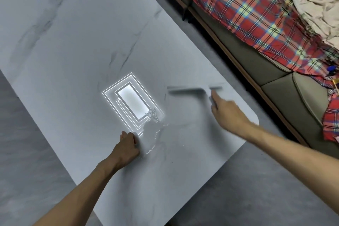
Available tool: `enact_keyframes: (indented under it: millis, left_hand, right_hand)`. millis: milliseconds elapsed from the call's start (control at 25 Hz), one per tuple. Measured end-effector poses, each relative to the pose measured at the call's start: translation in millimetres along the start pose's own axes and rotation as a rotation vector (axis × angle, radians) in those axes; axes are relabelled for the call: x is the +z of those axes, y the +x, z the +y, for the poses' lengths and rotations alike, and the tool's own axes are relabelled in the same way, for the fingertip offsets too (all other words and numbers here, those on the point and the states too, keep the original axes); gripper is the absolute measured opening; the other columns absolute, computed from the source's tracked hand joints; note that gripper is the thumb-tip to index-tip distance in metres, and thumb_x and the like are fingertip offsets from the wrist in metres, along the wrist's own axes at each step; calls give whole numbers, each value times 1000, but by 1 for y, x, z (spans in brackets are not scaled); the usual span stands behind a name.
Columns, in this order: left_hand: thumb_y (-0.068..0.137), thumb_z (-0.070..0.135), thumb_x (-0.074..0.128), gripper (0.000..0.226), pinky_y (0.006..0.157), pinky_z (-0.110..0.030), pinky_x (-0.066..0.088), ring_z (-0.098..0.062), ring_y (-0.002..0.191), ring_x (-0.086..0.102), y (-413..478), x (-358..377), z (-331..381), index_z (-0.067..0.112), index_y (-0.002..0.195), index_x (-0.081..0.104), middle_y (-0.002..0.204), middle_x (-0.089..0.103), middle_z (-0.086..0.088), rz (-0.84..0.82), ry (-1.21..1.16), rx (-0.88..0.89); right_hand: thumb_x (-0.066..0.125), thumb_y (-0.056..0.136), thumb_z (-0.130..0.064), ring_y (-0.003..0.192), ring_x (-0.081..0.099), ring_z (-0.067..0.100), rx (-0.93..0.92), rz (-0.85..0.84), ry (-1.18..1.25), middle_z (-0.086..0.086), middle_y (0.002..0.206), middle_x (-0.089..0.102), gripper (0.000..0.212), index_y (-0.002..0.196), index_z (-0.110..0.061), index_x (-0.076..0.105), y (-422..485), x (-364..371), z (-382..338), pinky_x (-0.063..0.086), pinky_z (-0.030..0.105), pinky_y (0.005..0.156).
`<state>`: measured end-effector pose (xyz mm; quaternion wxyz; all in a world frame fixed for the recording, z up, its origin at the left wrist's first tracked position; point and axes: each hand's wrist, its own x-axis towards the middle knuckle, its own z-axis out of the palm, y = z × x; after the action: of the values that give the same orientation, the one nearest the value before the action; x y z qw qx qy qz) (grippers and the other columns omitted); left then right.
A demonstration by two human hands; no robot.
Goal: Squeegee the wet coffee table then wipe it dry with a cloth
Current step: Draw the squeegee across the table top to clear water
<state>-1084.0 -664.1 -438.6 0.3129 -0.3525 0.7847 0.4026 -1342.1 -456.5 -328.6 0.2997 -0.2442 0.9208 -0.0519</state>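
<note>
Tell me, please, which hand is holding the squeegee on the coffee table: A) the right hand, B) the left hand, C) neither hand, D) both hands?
A: the right hand grips the blurred squeegee by its handle, while the left hand rests as a fist on the coffee table, apart from it.

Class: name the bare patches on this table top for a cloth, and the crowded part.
Bare: far left stretch of the coffee table, beyond the light reflection. Crowded: near corner, with squeegee, right hand, left hand, puddle.
</note>
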Motion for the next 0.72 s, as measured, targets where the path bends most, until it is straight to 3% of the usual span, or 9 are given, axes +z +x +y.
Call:
enact_keyframes:
  millis: [80,160,360,480,560,640,720]
  left_hand:
    - [74,8,49,18,64,-35,36,-41,118,47,1,4,-2,12,88,38,133,33,-21,-26,52,-3]
    - [77,8,48,17,69,-32,33,-48,129,37,2,7,-3,15,87,37,146,21,-26,-43,76,-18]
    - [74,5,46,19,65,-32,29,-48,129,36,1,4,-12,17,86,36,146,22,-27,-45,73,-13]
    - [73,3,44,21,67,-31,30,-43,135,32,-4,3,-15,16,87,36,150,21,-26,-33,57,-12]
    - [75,2,44,20,67,-31,30,-43,137,29,-10,0,-14,14,88,37,149,24,-27,-45,56,-18]
    - [76,2,44,18,64,-31,29,-44,133,33,-14,-3,-13,15,87,36,143,31,-28,-62,35,-20]
    - [77,2,44,19,57,-27,29,-40,122,46,-18,-4,-11,17,86,36,133,41,-28,-61,-2,-17]
  right_hand:
    - [35,98,-15,90,54,40,86,68,45,30,113,58,40,138,-11,32,48,-10,-17,34,33,70]
    - [33,96,-11,92,52,40,124,61,99,30,119,55,42,137,-8,32,76,-7,-37,35,34,70]
    - [35,94,-9,96,56,39,-34,-49,80,24,111,56,66,153,-23,10,44,43,-79,42,34,75]
    - [37,96,-9,86,57,34,-197,-146,-34,15,96,54,70,155,-27,4,-12,78,-70,39,33,70]
    - [36,99,-11,67,47,22,-236,-203,-153,4,87,44,69,155,-29,-1,-48,90,-52,34,29,60]
    - [36,100,-12,55,33,13,-238,-228,-289,-1,84,38,70,155,-31,-4,-72,93,-31,28,26,53]
    - [37,97,-11,56,32,13,-235,-262,-355,-2,82,37,72,155,-33,-2,-86,85,-11,28,27,55]
